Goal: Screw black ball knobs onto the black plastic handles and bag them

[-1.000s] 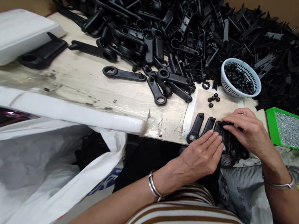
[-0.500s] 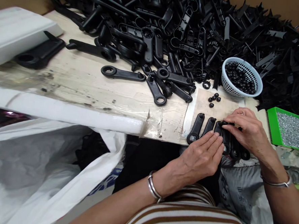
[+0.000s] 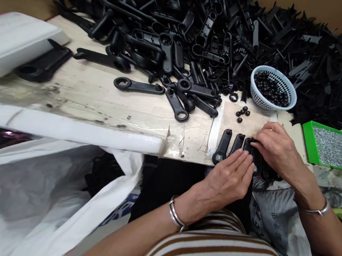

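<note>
Several black crank-shaped plastic arms lie side by side at the table's front edge; the leftmost arm (image 3: pixel 223 146) and the one beside it (image 3: pixel 237 143) show most plainly. My left hand (image 3: pixel 224 177) lies flat with its fingers stretched out, fingertips resting on the lower part of the third arm (image 3: pixel 248 145). At that arm's peg end, thumb and fingers of my right hand (image 3: pixel 276 146) are pinched together; whatever is between them is hidden. The arms farther right are partly covered by this hand. Several small black caps (image 3: pixel 242 113) sit loose just beyond the row.
A pale blue basket (image 3: pixel 290 89) holds many black caps. To the right stands a green tray (image 3: pixel 311 146) of small metal pieces. Black plastic parts (image 3: pixel 205 33) are heaped along the back. White foam (image 3: pixel 17 40) lies far left, above an open white sack (image 3: pixel 61 192).
My right hand has shifted slightly left to the third arm's peg end, its fingers closer together. My left hand stays on the arms. The whole view has moved a little.
</note>
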`<state>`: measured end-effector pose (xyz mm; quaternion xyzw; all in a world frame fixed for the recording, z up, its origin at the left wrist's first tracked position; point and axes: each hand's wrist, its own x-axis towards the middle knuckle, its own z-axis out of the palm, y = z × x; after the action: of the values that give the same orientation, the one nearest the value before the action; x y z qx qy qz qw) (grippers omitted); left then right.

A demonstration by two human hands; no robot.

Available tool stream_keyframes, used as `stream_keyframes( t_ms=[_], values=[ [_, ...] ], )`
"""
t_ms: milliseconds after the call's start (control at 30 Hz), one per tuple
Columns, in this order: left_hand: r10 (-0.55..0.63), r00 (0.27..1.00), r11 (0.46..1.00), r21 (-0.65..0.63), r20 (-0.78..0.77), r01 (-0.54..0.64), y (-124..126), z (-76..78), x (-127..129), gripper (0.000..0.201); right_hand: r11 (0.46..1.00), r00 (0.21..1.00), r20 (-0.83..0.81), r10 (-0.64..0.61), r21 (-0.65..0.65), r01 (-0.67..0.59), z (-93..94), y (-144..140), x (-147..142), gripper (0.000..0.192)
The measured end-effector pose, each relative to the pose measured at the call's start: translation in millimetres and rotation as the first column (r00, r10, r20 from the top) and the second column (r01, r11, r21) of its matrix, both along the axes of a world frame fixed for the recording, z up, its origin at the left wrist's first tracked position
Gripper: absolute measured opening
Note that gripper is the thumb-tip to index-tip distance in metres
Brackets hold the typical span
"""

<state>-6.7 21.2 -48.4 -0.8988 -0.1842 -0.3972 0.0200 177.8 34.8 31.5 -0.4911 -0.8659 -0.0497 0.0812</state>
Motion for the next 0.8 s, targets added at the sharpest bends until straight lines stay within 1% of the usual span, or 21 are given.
stream_keyframes(
  t_ms=[67, 133, 200, 300, 400, 500, 567, 633, 667, 700, 733, 800],
  values=[
    [0.014, 1.000, 1.000, 0.014, 0.008, -0.014, 0, -1.0, 1, 0.021, 0.997, 0.999, -0.034, 0.000, -0.083, -0.003, 3.7, 2, 4, 0.009],
    [0.019, 1.000, 0.999, 0.030, -0.010, -0.019, 0, -0.2, 1, 0.022, 0.988, 0.994, -0.107, -0.008, -0.156, -0.009, 6.8, 9, 10, 0.015],
    [0.017, 0.999, 0.999, 0.050, -0.038, -0.015, 0, 2.4, 0, 0.022, 0.990, 0.985, -0.159, -0.069, -0.134, 0.048, 6.9, 20, 15, 0.022],
    [0.004, 0.996, 0.999, 0.054, -0.086, 0.000, 1, 8.0, -4, 0.024, 0.985, 0.972, -0.159, -0.175, -0.033, 0.172, 0.0, 43, 18, 0.023],
    [-0.013, 0.995, 0.999, 0.028, -0.104, 0.016, 2, 12.8, -10, 0.026, 0.977, 0.976, -0.076, -0.204, -0.080, 0.198, -10.7, 65, 14, 0.021],
    [-0.023, 0.994, 1.000, 0.011, -0.111, 0.024, 3, 14.8, -18, 0.028, 0.966, 0.972, -0.027, -0.232, -0.122, 0.227, -18.1, 78, 9, 0.014],
    [0.010, 0.995, 1.000, 0.005, -0.103, -0.009, 4, 13.0, -23, 0.027, 0.961, 0.968, -0.072, -0.242, -0.153, 0.229, -19.9, 79, 8, 0.010],
    [0.066, 0.993, 0.998, -0.001, -0.093, -0.066, 4, 8.8, -27, 0.026, 0.949, 0.946, -0.172, -0.274, -0.207, 0.238, -19.1, 75, 10, 0.010],
    [0.090, 0.992, 0.996, -0.005, -0.093, -0.091, 4, 6.2, -28, 0.025, 0.939, 0.920, -0.253, -0.301, -0.245, 0.240, -17.8, 71, 12, 0.011],
    [0.104, 0.990, 0.994, -0.009, -0.096, -0.106, 5, 3.4, -29, 0.024, 0.927, 0.875, -0.352, -0.332, -0.292, 0.234, -16.0, 66, 13, 0.012],
    [0.109, 0.989, 0.994, -0.012, -0.102, -0.111, 5, 0.8, -29, 0.024, 0.914, 0.811, -0.459, -0.364, -0.344, 0.216, -13.8, 61, 14, 0.014],
    [0.107, 0.989, 0.994, -0.013, -0.098, -0.109, 4, -3.4, -28, 0.023, 0.886, 0.649, -0.634, -0.421, -0.439, 0.146, -8.6, 50, 16, 0.017]
  ],
)
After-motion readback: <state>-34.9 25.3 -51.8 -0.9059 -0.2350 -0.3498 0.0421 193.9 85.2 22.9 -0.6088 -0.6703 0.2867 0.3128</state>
